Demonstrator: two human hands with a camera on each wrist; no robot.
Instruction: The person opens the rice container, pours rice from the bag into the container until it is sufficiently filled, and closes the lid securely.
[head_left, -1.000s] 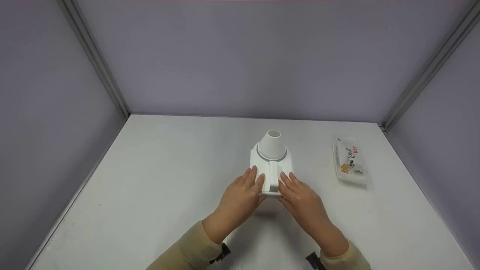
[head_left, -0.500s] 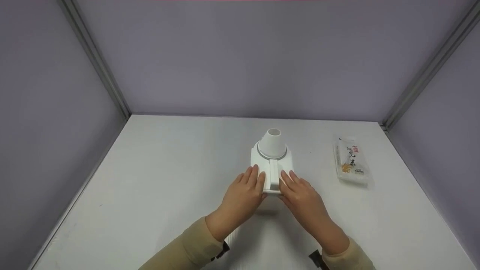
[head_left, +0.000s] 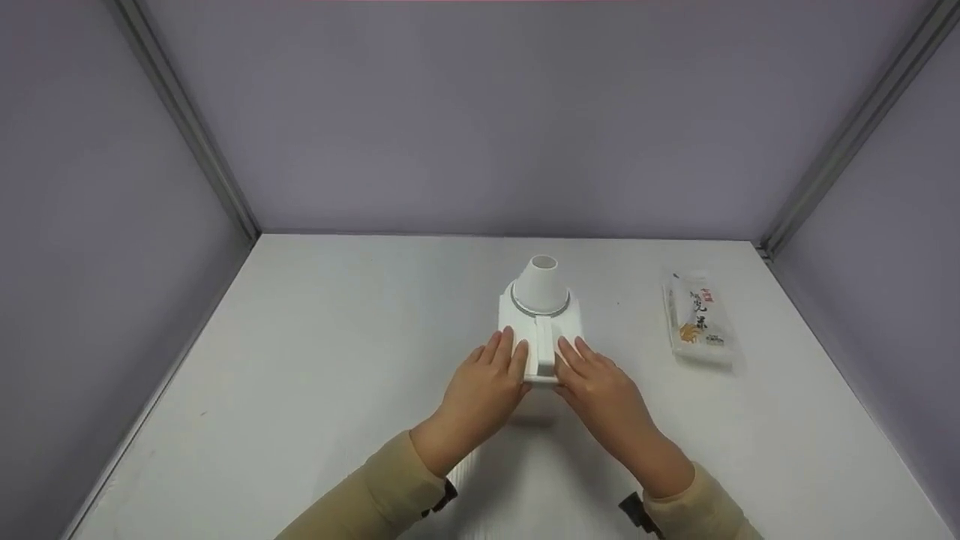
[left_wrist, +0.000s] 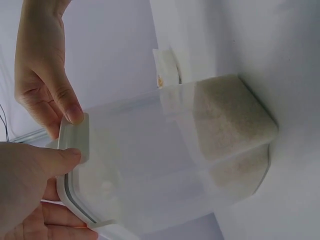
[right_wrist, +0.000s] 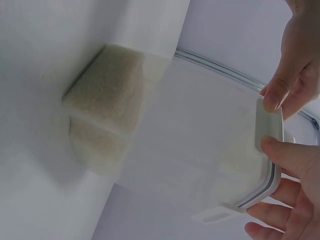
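Observation:
A clear container (left_wrist: 165, 150) with white grains (left_wrist: 225, 120) in its bottom stands mid-table. Its white lid (head_left: 517, 322) carries a white cup (head_left: 540, 285) in a grey ring. My left hand (head_left: 484, 390) and right hand (head_left: 600, 394) lie on the lid's near edge, either side of the front latch (head_left: 543, 352). Fingers rest flat on top. In the left wrist view my left thumb (left_wrist: 55, 160) and right thumb (left_wrist: 72, 112) both press the latch flap (left_wrist: 75, 137). The right wrist view shows the same flap (right_wrist: 268, 130) pinched between the thumbs.
A sealed food packet (head_left: 697, 319) lies on the white table (head_left: 337, 360) to the right of the container. Purple walls with metal corner posts close in the back and both sides.
Both hands have crept slightly forward on the lid's near edge. The container and the packet stay where they were.

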